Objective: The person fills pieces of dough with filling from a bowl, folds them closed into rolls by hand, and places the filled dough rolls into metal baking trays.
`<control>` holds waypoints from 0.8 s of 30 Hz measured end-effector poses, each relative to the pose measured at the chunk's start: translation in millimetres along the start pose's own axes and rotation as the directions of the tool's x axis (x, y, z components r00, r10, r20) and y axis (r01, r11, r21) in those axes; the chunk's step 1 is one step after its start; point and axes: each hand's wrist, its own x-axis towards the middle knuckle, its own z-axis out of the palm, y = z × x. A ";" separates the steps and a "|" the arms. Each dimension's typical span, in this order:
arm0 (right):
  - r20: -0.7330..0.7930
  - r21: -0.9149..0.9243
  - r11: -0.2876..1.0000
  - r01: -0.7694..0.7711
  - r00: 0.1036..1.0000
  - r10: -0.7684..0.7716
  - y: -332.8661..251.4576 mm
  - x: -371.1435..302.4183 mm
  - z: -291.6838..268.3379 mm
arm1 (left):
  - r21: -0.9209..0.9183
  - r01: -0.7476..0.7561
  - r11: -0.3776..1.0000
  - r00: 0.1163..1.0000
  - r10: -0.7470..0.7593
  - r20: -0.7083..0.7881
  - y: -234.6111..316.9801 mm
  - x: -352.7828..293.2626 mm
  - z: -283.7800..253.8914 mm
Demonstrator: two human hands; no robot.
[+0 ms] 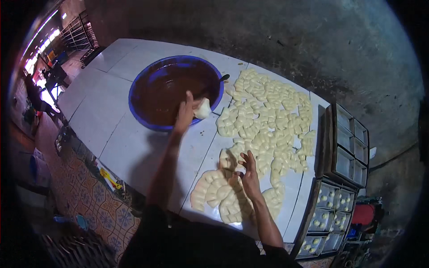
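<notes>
My left hand (184, 117) is over the near right rim of a blue basin (135, 111), which has a smooth brown mass (158, 98) in it. A white piece of dough (203, 109) rests in that hand, on its right side. Just above the dough pieces on the table, my right hand (251, 177) is open, its fingers apart and slightly curled. Pale flattened pieces of dough (270, 120) lie close together, many overlapping, to the right of the basin. More dough pieces (219, 192) lie nearest my body.
A dark handle (225, 77) sticks out over the basin's right rim. White tiles cover the table (96, 102). Stacked metal trays (351, 147) stand at its right edge; the nearer trays (324, 219) hold small pale dough balls. A grey wall (321, 49) rises behind the table.
</notes>
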 end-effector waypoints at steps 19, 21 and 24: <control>-0.262 0.725 0.660 -0.198 0.806 0.530 -0.8 9.5 21.8 | -0.441 0.387 0.809 0.900 -0.229 0.370 4.3 -166.4 84.4; -0.319 0.570 0.822 -0.008 0.919 0.230 2.8 -15.2 8.2 | -0.341 0.339 0.877 0.937 -0.279 0.212 7.7 -195.9 99.0; -0.496 -0.089 0.994 0.070 0.862 -0.105 -21.1 -47.4 -1.9 | -0.496 0.403 0.769 0.899 -0.231 0.373 -3.3 -222.8 113.7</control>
